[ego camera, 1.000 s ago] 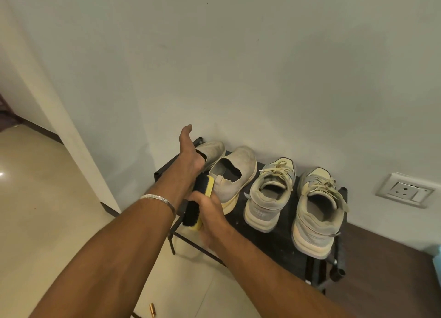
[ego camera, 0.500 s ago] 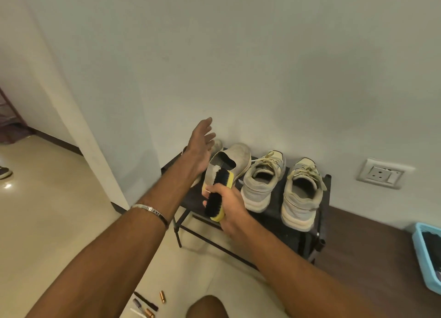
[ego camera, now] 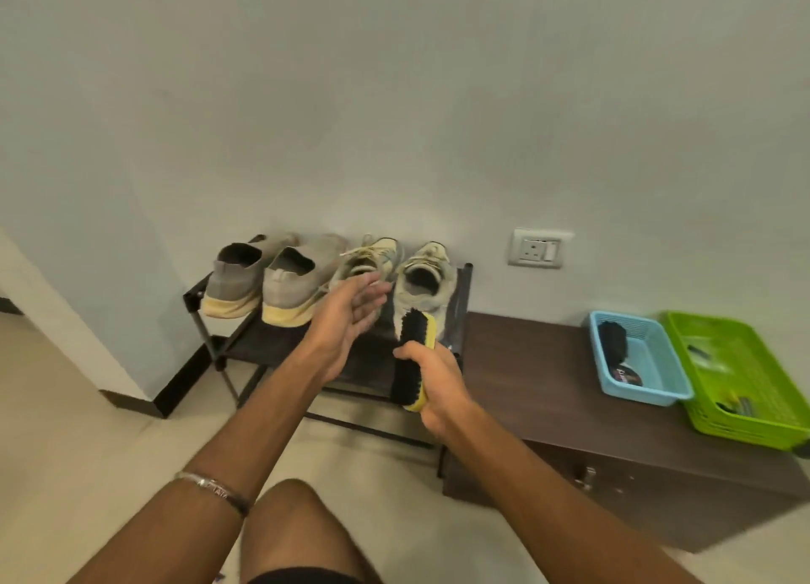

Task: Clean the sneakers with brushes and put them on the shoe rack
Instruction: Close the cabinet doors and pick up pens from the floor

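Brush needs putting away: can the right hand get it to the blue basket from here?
Probably yes: the right hand grips the brush, and only bare cabinet top lies between it and the blue basket.

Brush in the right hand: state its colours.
Black bristles on a yellow back, seen in the head view: brush, right hand.

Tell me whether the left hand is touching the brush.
Apart. The head view shows the left hand open, with dark shelf visible between it and the brush, which the right hand grips.

Left hand open, palm up; right hand curled in a grip.
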